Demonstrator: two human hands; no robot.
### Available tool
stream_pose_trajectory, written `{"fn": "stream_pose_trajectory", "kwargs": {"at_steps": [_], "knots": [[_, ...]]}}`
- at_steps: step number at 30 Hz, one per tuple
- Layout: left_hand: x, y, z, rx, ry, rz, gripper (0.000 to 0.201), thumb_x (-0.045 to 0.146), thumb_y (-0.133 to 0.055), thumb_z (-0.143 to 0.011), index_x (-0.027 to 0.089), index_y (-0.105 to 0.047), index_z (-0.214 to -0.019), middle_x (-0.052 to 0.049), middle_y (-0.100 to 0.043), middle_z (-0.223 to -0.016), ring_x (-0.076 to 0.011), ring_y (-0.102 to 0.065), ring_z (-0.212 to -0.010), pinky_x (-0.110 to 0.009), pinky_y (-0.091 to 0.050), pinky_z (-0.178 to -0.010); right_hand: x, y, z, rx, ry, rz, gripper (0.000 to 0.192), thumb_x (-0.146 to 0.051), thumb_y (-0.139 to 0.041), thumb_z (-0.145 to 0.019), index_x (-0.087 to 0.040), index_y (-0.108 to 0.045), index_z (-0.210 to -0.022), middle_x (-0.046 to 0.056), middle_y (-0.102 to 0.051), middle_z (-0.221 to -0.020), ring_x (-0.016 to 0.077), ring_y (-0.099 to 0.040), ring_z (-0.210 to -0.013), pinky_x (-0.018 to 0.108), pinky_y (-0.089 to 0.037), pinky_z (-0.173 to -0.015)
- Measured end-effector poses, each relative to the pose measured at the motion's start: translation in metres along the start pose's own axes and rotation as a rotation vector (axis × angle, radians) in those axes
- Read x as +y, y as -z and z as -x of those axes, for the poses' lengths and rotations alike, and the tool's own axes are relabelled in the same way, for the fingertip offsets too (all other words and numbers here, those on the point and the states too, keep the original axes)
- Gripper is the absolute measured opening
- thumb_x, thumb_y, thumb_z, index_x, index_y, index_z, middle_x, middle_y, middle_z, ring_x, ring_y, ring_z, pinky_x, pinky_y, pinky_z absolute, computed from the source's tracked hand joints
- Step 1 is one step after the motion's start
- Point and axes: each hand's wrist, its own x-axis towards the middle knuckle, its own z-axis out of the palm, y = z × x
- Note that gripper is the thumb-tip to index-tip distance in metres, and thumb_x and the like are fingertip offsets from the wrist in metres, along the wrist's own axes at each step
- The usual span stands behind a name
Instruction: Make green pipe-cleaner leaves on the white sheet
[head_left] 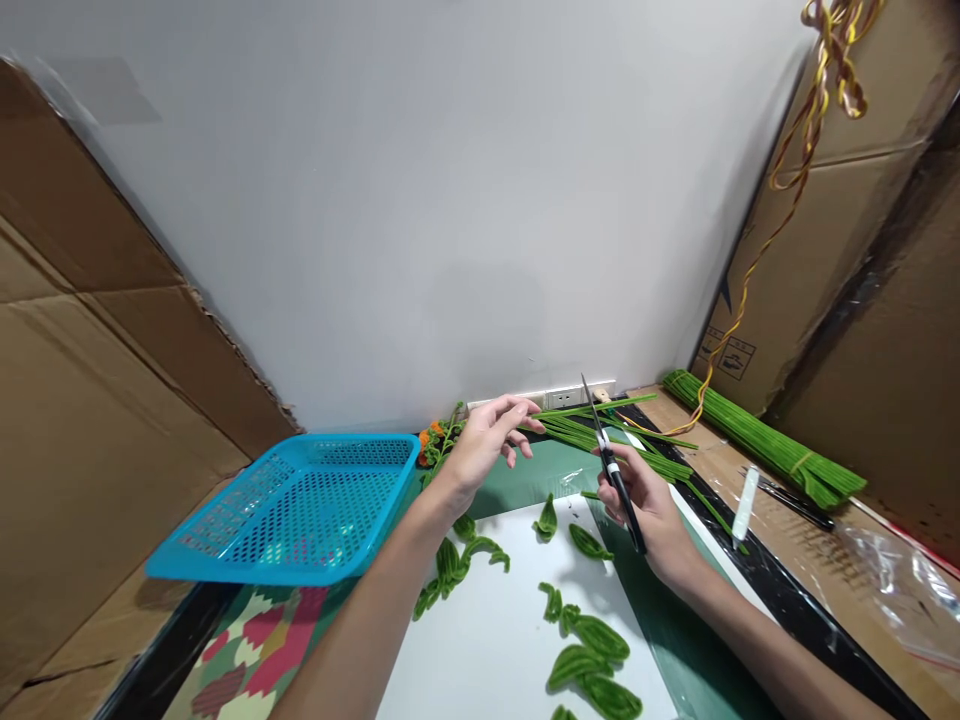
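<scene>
Over the back of the table, my left hand [495,438] has its fingers apart and loosely bent. It is beside the left ends of several loose green pipe cleaners [592,432]; whether a fingertip touches one is unclear. My right hand [643,510] is closed around the dark handles of a pair of scissors [619,488], whose blades point up and away. Below the hands, a white sheet [480,650] bears fuzzy green leaf shapes, among them a single leaf [589,543], a cluster [589,660] and a curled piece [480,548].
A blue perforated basket [322,575] stands at the left, near orange flowers [429,442]. To the right are a thick green pipe cleaner bundle [765,437], a pale narrow tool [745,506] and clear plastic [892,560]. Cardboard walls [97,330] flank the table; twisted yellow-brown wire [750,270] hangs at right.
</scene>
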Motion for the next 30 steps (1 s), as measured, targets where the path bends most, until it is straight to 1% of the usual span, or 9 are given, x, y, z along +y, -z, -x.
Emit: {"fn": "stream_pose_trajectory", "kwargs": {"at_steps": [3, 6, 9, 13, 18, 21, 23, 27, 30], "knots": [[-0.006, -0.006, 0.003, -0.081, 0.034, 0.030, 0.041, 0.050, -0.079, -0.086, 0.017, -0.068, -0.108, -0.008, -0.075, -0.096, -0.0108, -0.065, -0.063, -0.019, -0.042, -0.049, 0.000, 0.000, 0.000, -0.002, 0.006, 0.009, 0.053, -0.049, -0.081, -0.086, -0.025, -0.057, -0.127, -0.003, -0.053, -0.082, 0.0138, -0.045, -0.066, 0.026, -0.035, -0.057], [-0.016, -0.015, 0.005, -0.134, 0.085, 0.172, 0.043, 0.047, -0.083, -0.084, 0.017, -0.068, -0.111, -0.007, -0.074, -0.099, -0.0098, -0.065, -0.064, -0.018, -0.042, -0.048, 0.000, -0.001, -0.001, 0.004, 0.015, 0.019, 0.052, -0.049, -0.080, -0.086, -0.024, -0.058, -0.127, -0.003, -0.053, -0.081, 0.0140, -0.046, -0.067, 0.026, -0.036, -0.059], [-0.025, -0.025, 0.005, -0.077, 0.075, 0.304, 0.044, 0.045, -0.086, -0.082, 0.017, -0.070, -0.111, -0.009, -0.074, -0.107, -0.0100, -0.067, -0.065, -0.018, -0.045, -0.047, -0.001, -0.002, -0.001, 0.002, 0.026, 0.035, 0.052, -0.048, -0.080, -0.087, -0.024, -0.058, -0.128, -0.003, -0.053, -0.081, 0.0147, -0.047, -0.069, 0.027, -0.037, -0.061], [-0.031, -0.038, 0.007, 0.001, 0.010, 0.341, 0.043, 0.044, -0.089, -0.077, 0.015, -0.075, -0.106, -0.012, -0.076, -0.113, -0.0107, -0.068, -0.064, -0.019, -0.045, -0.045, -0.002, -0.004, 0.002, -0.021, 0.027, 0.040, 0.048, -0.046, -0.078, -0.090, -0.025, -0.057, -0.128, -0.003, -0.053, -0.082, 0.0155, -0.048, -0.072, 0.027, -0.039, -0.066], [-0.034, -0.050, 0.010, 0.102, -0.006, 0.402, 0.043, 0.044, -0.092, -0.073, 0.014, -0.080, -0.100, -0.011, -0.077, -0.103, -0.0107, -0.067, -0.061, -0.019, -0.044, -0.042, -0.003, -0.010, 0.006, -0.053, 0.003, 0.004, 0.049, -0.044, -0.081, -0.087, -0.025, -0.057, -0.125, -0.003, -0.054, -0.085, 0.0161, -0.050, -0.075, 0.027, -0.040, -0.067], [-0.036, -0.054, 0.011, 0.158, -0.020, 0.416, 0.040, 0.044, -0.093, -0.072, 0.011, -0.081, -0.092, -0.011, -0.076, -0.097, -0.0103, -0.065, -0.059, -0.018, -0.043, -0.040, 0.001, -0.010, 0.007, -0.063, -0.001, -0.005, 0.049, -0.043, -0.082, -0.086, -0.025, -0.057, -0.125, -0.003, -0.054, -0.085, 0.0161, -0.050, -0.076, 0.026, -0.041, -0.068], [-0.037, -0.056, 0.011, 0.170, -0.028, 0.423, 0.039, 0.042, -0.093, -0.071, 0.011, -0.081, -0.090, -0.010, -0.076, -0.093, -0.0102, -0.065, -0.058, -0.018, -0.042, -0.040, 0.004, -0.010, 0.007, -0.061, 0.003, 0.003, 0.050, -0.043, -0.082, -0.086, -0.025, -0.058, -0.126, -0.003, -0.053, -0.084, 0.0162, -0.050, -0.076, 0.026, -0.041, -0.068], [-0.038, -0.056, 0.011, 0.156, -0.026, 0.432, 0.043, 0.037, -0.095, -0.069, 0.013, -0.081, -0.103, -0.009, -0.077, -0.094, -0.0108, -0.066, -0.057, -0.017, -0.044, -0.040, 0.006, -0.010, 0.006, -0.070, 0.005, 0.012, 0.050, -0.043, -0.081, -0.087, -0.025, -0.057, -0.127, -0.002, -0.056, -0.088, 0.0169, -0.051, -0.079, 0.027, -0.042, -0.071], [-0.038, -0.056, 0.010, 0.175, -0.045, 0.440, 0.039, 0.040, -0.093, -0.073, 0.013, -0.081, -0.099, -0.011, -0.078, -0.100, -0.0119, -0.069, -0.058, -0.018, -0.045, -0.039, 0.004, -0.011, 0.006, -0.077, 0.004, 0.016, 0.048, -0.043, -0.081, -0.086, -0.025, -0.058, -0.125, -0.003, -0.054, -0.086, 0.0164, -0.050, -0.077, 0.027, -0.042, -0.069]]}}
